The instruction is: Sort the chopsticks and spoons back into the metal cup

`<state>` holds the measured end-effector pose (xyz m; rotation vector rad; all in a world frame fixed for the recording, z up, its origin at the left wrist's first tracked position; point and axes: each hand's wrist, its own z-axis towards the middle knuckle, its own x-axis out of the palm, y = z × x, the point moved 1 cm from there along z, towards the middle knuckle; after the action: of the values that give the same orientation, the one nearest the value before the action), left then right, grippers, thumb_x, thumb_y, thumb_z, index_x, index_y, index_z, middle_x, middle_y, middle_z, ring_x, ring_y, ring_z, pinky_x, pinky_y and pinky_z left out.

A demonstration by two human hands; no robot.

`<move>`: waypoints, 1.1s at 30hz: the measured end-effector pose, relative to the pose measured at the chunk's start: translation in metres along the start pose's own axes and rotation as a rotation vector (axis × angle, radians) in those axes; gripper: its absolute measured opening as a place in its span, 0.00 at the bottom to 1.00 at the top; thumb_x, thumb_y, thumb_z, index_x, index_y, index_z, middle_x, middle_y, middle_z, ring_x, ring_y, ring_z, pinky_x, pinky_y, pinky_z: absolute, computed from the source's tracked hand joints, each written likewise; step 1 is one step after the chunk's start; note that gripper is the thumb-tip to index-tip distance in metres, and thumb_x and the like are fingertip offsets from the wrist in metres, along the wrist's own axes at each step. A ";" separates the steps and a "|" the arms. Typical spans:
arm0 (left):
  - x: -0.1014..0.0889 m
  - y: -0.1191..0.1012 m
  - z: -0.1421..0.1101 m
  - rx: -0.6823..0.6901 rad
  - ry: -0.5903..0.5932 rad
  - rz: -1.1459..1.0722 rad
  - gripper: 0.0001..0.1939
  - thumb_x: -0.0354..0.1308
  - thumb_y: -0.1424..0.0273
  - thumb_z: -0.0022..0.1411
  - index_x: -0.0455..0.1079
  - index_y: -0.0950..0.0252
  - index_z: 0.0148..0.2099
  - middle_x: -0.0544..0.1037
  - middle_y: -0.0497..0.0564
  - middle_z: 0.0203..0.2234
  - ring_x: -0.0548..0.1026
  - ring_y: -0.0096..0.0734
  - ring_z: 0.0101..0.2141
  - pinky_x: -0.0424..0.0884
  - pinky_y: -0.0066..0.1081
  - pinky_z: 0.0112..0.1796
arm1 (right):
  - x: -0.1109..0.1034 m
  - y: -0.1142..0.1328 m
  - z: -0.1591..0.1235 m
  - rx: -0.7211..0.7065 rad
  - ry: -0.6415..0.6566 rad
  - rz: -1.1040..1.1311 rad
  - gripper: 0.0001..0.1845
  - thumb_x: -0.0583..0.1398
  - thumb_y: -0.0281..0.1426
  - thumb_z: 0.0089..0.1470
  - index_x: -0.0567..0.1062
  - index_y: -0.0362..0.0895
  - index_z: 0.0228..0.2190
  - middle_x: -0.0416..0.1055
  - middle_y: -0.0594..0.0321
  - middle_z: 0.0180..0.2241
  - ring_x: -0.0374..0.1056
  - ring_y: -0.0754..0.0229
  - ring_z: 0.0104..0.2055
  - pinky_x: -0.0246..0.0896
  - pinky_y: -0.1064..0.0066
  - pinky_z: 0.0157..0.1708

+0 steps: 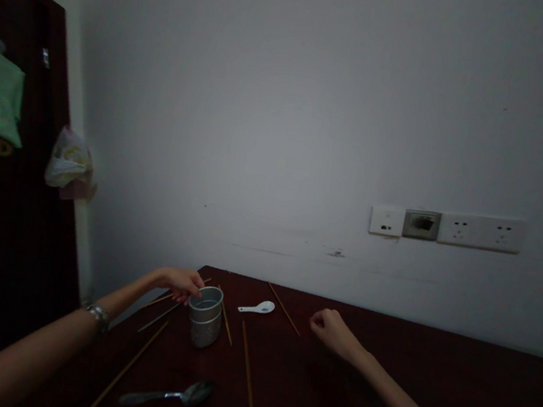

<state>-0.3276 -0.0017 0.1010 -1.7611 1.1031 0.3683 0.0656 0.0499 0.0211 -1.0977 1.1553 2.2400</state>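
Head cam: metal-looking cup [205,330] sits lower left of centre in frame, left hand [183,284] pinching its rim. Probably light, stiff, kinda slick, hard to break; rim's a decent grip imo. Right hand [332,330], lower right of centre, is curled up, nothing visible inside.

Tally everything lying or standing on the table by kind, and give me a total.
White spoon: 1
Metal spoon: 1
Metal cup: 1
Brown sticks: 5, one partly behind the left hand
Grey stick: 1, its far end unclear
Total: 9
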 end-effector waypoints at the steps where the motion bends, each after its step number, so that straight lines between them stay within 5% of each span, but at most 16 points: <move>1: -0.002 0.000 0.000 0.001 -0.019 -0.007 0.11 0.55 0.61 0.48 0.68 0.64 0.29 0.68 0.46 0.14 0.61 0.22 0.14 0.57 0.23 0.17 | -0.003 -0.009 -0.007 0.009 0.002 -0.007 0.16 0.50 0.25 0.45 0.76 0.38 0.19 0.70 0.59 0.20 0.65 0.62 0.24 0.53 0.75 0.24; 6: -0.020 -0.009 -0.002 0.025 -0.163 -0.076 0.11 0.54 0.62 0.46 0.65 0.66 0.24 0.64 0.44 0.12 0.60 0.21 0.14 0.55 0.23 0.17 | -0.008 -0.053 -0.038 0.084 0.035 0.052 0.15 0.51 0.29 0.46 0.77 0.39 0.23 0.72 0.58 0.22 0.65 0.62 0.24 0.55 0.75 0.24; 10: -0.036 -0.019 0.011 0.052 -0.401 -0.153 0.13 0.54 0.62 0.45 0.61 0.67 0.21 0.63 0.43 0.11 0.59 0.19 0.13 0.57 0.23 0.17 | 0.002 -0.079 -0.050 0.258 0.049 0.165 0.18 0.49 0.32 0.48 0.75 0.38 0.32 0.70 0.60 0.22 0.63 0.65 0.19 0.53 0.77 0.17; 18: -0.035 -0.037 0.079 -0.065 -0.759 -0.393 0.08 0.50 0.72 0.51 0.60 0.67 0.21 0.63 0.44 0.11 0.61 0.20 0.13 0.67 0.26 0.21 | 0.005 -0.076 -0.055 0.296 -0.122 0.172 0.19 0.50 0.34 0.47 0.76 0.37 0.31 0.73 0.58 0.24 0.67 0.61 0.23 0.57 0.75 0.22; 23: -0.020 -0.046 0.115 -0.108 -0.815 -0.465 0.08 0.51 0.75 0.52 0.60 0.68 0.21 0.63 0.45 0.11 0.63 0.21 0.13 0.68 0.26 0.21 | 0.000 -0.070 -0.057 0.248 -0.166 0.128 0.18 0.50 0.33 0.45 0.77 0.38 0.29 0.74 0.56 0.28 0.68 0.58 0.30 0.59 0.73 0.30; 33: -0.004 -0.042 0.152 -0.127 -0.807 -0.492 0.08 0.51 0.74 0.53 0.63 0.70 0.23 0.65 0.47 0.10 0.64 0.22 0.12 0.70 0.28 0.20 | -0.001 -0.068 -0.057 0.258 -0.167 0.139 0.17 0.50 0.32 0.45 0.77 0.39 0.28 0.74 0.58 0.26 0.68 0.58 0.29 0.58 0.73 0.30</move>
<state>-0.2607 0.1344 0.0567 -1.6734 0.0727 0.7587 0.1361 0.0429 -0.0325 -0.7353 1.4360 2.1582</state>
